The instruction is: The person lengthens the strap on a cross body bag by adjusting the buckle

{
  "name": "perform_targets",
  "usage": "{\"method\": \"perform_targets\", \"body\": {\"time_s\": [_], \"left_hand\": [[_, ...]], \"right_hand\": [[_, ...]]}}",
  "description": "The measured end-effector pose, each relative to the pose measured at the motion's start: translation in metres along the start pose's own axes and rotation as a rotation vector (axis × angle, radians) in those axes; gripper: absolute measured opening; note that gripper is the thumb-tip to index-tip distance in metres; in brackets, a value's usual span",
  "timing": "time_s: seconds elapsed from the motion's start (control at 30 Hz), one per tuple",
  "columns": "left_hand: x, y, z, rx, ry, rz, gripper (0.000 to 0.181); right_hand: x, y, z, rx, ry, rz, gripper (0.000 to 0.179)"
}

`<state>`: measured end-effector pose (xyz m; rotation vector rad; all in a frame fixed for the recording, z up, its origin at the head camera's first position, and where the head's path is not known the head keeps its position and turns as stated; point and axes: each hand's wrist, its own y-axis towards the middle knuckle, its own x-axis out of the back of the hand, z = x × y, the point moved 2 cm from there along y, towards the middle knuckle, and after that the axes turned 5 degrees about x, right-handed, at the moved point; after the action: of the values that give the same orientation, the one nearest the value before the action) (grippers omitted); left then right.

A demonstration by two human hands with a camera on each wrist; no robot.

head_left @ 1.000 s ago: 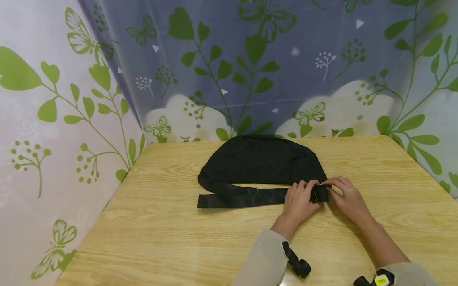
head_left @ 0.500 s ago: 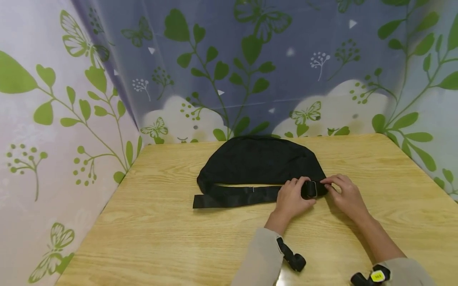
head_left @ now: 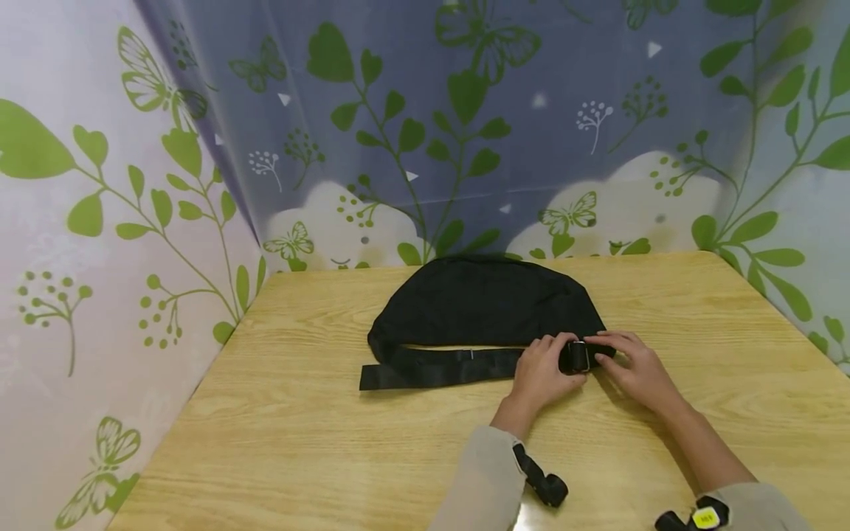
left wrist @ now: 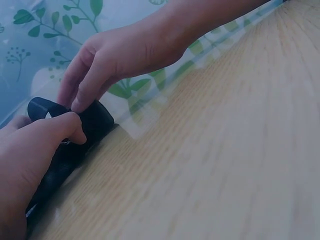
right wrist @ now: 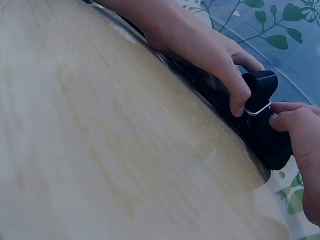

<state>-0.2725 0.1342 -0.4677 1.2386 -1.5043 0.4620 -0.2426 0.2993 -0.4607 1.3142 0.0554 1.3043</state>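
Observation:
A black waist bag lies on the table, its domed side toward the back curtain. Along its front runs a black webbing strap with a loose end at the left. At the bag's right corner, a metal slider buckle sits on the strap, with a webbing loop standing up from it. My left hand grips the strap at the left of the buckle, thumb in front. From the right, my right hand pinches at the buckle's right side with thumb and index finger.
Both hands work over a wood-grain table. A patterned curtain rises behind it, with more printed cloth at the sides. A small second slider sits farther left on the strap. Black bands hang at both sleeves.
The webbing loop has turned from the buckle's right side to its left. My left hand has shifted slightly left. My right fingertips have come in from the strap to the buckle's edge.

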Motion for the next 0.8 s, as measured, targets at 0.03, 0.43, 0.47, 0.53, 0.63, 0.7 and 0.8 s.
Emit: {"method": "perform_targets", "body": {"time_s": [0.03, 0.43, 0.47, 0.53, 0.63, 0.7, 0.8], "left_hand": [[-0.0003, -0.0003, -0.0002, 0.001, -0.001, 0.002, 0.058], [-0.0014, 0.0001, -0.0008, 0.022, -0.012, 0.0, 0.056], [-0.0013, 0.0002, -0.0007, 0.024, -0.016, 0.001, 0.056], [-0.001, 0.0005, -0.0007, 0.028, -0.022, 0.001, 0.056], [-0.0007, 0.0006, -0.0004, 0.032, -0.032, 0.003, 0.055], [-0.0007, 0.0008, -0.0001, 0.033, -0.04, 0.003, 0.055], [-0.0008, 0.0008, 0.0002, 0.035, -0.054, 0.001, 0.054]], "right_hand": [[-0.0004, -0.0003, 0.0, 0.002, 0.005, -0.005, 0.032], [0.0, 0.0024, -0.0002, 0.03, -0.01, -0.093, 0.032], [0.0003, 0.003, 0.0002, 0.021, -0.008, -0.093, 0.031], [0.0008, 0.0037, 0.0012, -0.006, -0.001, -0.093, 0.03], [0.0015, 0.0037, 0.0023, -0.054, 0.008, -0.09, 0.029], [0.0018, 0.003, 0.0027, -0.081, 0.015, -0.091, 0.028], [0.0024, 0.0019, 0.0026, -0.114, 0.031, -0.091, 0.027]]}}
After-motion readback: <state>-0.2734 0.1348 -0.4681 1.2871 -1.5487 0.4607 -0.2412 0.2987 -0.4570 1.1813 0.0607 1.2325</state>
